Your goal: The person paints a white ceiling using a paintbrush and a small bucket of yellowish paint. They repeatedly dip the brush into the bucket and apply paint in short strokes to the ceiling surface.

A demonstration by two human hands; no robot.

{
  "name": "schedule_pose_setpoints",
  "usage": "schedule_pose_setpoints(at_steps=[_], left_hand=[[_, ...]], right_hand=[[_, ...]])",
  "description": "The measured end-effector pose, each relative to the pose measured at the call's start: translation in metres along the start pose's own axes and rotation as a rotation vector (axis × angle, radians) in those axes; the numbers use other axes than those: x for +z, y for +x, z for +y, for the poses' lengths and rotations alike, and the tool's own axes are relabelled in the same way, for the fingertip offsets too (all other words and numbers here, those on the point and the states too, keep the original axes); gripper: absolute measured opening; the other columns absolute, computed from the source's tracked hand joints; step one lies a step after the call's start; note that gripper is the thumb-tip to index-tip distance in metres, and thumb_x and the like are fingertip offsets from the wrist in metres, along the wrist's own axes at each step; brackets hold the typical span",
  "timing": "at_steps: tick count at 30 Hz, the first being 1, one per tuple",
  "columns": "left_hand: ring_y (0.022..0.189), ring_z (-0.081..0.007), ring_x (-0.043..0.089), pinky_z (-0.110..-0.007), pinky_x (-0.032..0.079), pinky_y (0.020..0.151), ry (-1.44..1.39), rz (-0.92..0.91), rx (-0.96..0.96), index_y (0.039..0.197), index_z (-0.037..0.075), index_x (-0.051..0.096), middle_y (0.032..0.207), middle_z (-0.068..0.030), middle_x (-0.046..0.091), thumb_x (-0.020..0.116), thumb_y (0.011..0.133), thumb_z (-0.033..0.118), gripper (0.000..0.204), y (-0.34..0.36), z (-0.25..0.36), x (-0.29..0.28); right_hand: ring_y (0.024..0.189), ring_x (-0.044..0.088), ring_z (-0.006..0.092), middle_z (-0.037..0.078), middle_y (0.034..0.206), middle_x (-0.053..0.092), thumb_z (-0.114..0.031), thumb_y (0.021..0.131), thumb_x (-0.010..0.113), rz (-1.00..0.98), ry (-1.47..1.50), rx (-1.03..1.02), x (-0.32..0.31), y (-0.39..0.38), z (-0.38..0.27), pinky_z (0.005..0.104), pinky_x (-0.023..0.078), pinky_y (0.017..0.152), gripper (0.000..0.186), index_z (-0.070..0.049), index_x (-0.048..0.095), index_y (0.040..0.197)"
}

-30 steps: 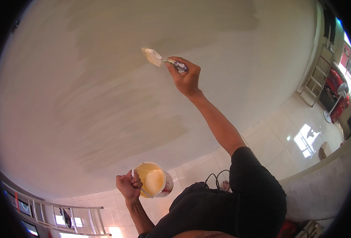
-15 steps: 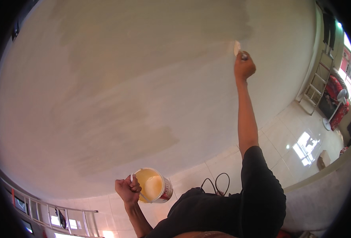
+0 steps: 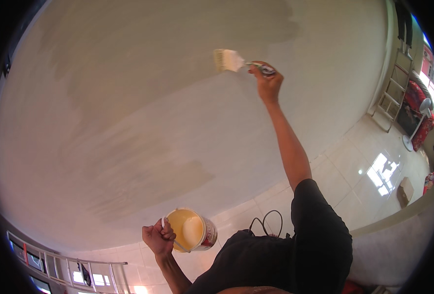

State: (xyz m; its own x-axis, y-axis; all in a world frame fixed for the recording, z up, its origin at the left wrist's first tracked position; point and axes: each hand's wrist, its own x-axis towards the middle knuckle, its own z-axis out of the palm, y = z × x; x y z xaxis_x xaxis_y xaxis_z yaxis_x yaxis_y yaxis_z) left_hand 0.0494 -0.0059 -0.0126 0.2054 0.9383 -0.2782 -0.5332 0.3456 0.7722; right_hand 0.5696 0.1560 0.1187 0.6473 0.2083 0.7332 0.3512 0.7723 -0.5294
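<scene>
My right hand (image 3: pixel 269 81) grips the handle of a wide paintbrush (image 3: pixel 230 60) and holds it out to the left against the wall (image 3: pixel 192 117). Its pale bristles lie by the lower edge of a darker, damp-looking patch (image 3: pixel 143 63). Down low, my left hand (image 3: pixel 158 236) is closed round the handle of a paint bucket (image 3: pixel 209 234). The bucket hangs tilted, and cream-yellow paint (image 3: pixel 192 230) shows inside. A second streaky dark patch (image 3: pixel 143 171) marks the wall above the bucket.
An aluminium ladder (image 3: pixel 65 264) stands at lower left. Far right, a person's legs (image 3: pixel 404 24) are on another ladder (image 3: pixel 396 93), near a white standing fan (image 3: pixel 415 127) and red patterned cloth (image 3: pixel 417 95). A cardboard piece (image 3: pixel 405 192) rests on the tiled floor (image 3: pixel 342 161).
My right hand has swung the brush left along the wall, and the brush now shows its broad side. My left hand and the bucket have barely moved.
</scene>
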Motion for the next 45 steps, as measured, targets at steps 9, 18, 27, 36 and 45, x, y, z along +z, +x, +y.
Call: schedule_pose_setpoints(at_steps=[9,18,27,36,45], left_hand=[[0.047,-0.0078,0.027,-0.023,0.022,0.045,-0.006,-0.028,0.001,0.091,0.004,0.058,0.06,0.0049,0.034,0.042,0.076,0.047,0.048,0.002,-0.004,-0.001],[0.047,-0.008,0.027,-0.023,0.022,0.045,0.009,-0.001,0.003,0.093,0.003,0.056,0.06,0.0049,0.033,0.041,0.076,0.046,0.048,-0.005,-0.001,0.005],[0.047,-0.0069,0.022,-0.024,0.02,0.046,0.026,0.019,0.008,0.089,0.004,0.057,0.06,0.0061,0.029,0.036,0.079,0.045,0.047,-0.003,0.003,0.015],[0.048,-0.0068,0.02,-0.024,0.019,0.046,0.004,-0.089,-0.048,0.09,0.004,0.055,0.061,0.0057,0.028,0.034,0.08,0.043,0.045,-0.007,0.007,0.012],[0.048,-0.007,0.02,-0.024,0.019,0.046,-0.052,-0.116,-0.096,0.091,0.001,0.054,0.061,0.0048,0.03,0.032,0.081,0.038,0.044,0.005,0.001,0.001]], right_hand=[[0.068,0.071,0.023,0.012,0.077,0.073,-0.019,0.086,0.071,0.345,-0.744,-0.266,-0.104,0.084,0.022,0.0338,0.054,0.061,0.017,-0.004,0.075,0.092],[0.068,0.068,0.0223,0.01,0.081,0.072,-0.011,0.082,0.073,-0.113,-0.29,-0.256,0.044,-0.047,-0.053,0.0315,0.053,0.063,0.016,-0.004,0.073,0.097],[0.07,0.068,0.0128,0.006,0.076,0.073,-0.015,0.084,0.075,0.121,-0.169,0.005,-0.084,0.066,0.014,0.0273,0.052,0.066,0.017,0.002,0.074,0.09],[0.071,0.071,0.029,0.013,0.08,0.073,-0.021,0.084,0.07,0.392,-0.955,-0.26,-0.085,0.103,0.019,0.0392,0.054,0.063,0.019,-0.006,0.074,0.094],[0.066,0.069,0.0281,0.012,0.08,0.072,-0.017,0.083,0.073,0.23,-0.779,-0.479,0.064,-0.02,-0.02,0.037,0.054,0.059,0.017,-0.005,0.073,0.095]])
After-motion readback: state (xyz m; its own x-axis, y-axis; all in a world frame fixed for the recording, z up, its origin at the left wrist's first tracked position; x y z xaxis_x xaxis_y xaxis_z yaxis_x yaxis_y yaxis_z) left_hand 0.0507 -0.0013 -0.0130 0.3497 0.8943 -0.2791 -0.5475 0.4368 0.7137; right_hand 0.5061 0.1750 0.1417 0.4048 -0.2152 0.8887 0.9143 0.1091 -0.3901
